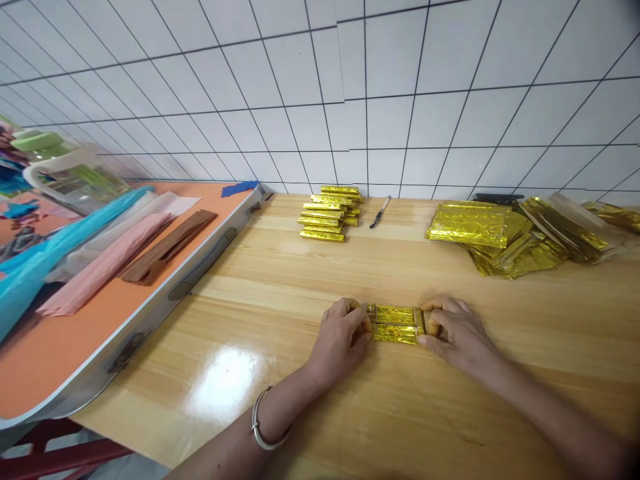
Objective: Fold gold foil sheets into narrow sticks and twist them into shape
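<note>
A small sheet of gold foil paper [395, 323], with creases and folded strips along its edges, lies on the wooden table between my hands. My left hand [343, 333] pinches its left end, fingers curled and thumb at the near corner. At the right end, my right hand [453, 330] grips the folded edge between thumb and bent fingers. Beyond them, near the wall, sits a stack of narrow folded gold strips [330, 215]. To the far right lies a pile of flat gold foil sheets [470, 225], partly overlapping one another.
A pen [381, 212] lies near the tiled wall [390, 127]. On the left, an orange-topped folding table [170, 303] bears rolls of blue, pink and brown crepe paper [167, 247] and a clear jug with a green lid [75, 170]. A red stool [65, 457] stands below.
</note>
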The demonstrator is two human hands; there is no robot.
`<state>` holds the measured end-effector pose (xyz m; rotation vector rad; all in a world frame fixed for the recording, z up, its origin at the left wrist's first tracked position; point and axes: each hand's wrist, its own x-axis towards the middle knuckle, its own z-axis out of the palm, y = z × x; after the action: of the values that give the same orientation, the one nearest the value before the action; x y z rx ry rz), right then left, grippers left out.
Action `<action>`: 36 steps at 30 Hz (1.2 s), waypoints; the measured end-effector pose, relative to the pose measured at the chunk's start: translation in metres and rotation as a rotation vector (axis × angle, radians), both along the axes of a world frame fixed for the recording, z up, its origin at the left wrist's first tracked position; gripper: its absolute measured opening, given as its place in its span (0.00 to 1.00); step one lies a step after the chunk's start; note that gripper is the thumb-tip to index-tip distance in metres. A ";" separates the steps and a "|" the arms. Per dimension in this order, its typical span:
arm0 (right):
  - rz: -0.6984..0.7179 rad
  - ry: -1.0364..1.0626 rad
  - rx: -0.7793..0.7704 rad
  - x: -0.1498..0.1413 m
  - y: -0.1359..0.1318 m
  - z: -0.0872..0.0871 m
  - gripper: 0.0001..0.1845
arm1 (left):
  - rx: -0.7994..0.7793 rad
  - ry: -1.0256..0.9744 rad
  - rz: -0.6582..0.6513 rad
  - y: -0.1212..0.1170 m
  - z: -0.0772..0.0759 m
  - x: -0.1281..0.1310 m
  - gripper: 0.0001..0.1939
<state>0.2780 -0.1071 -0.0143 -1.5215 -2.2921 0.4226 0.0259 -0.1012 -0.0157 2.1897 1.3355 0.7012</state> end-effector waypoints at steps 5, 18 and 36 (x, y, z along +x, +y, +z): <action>-0.002 -0.005 0.001 -0.001 -0.001 -0.002 0.09 | 0.102 0.090 -0.144 -0.006 -0.001 0.000 0.09; -0.023 0.033 -0.003 -0.002 -0.006 -0.008 0.06 | 0.285 0.535 -0.436 -0.026 0.014 0.011 0.09; 0.095 -0.302 0.252 -0.029 -0.045 -0.002 0.15 | 0.312 0.665 -0.522 -0.029 0.017 0.017 0.11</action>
<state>0.2493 -0.1518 -0.0159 -1.4340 -2.5356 -0.0804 0.0428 -0.1306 0.0009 3.0149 0.8643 -0.0416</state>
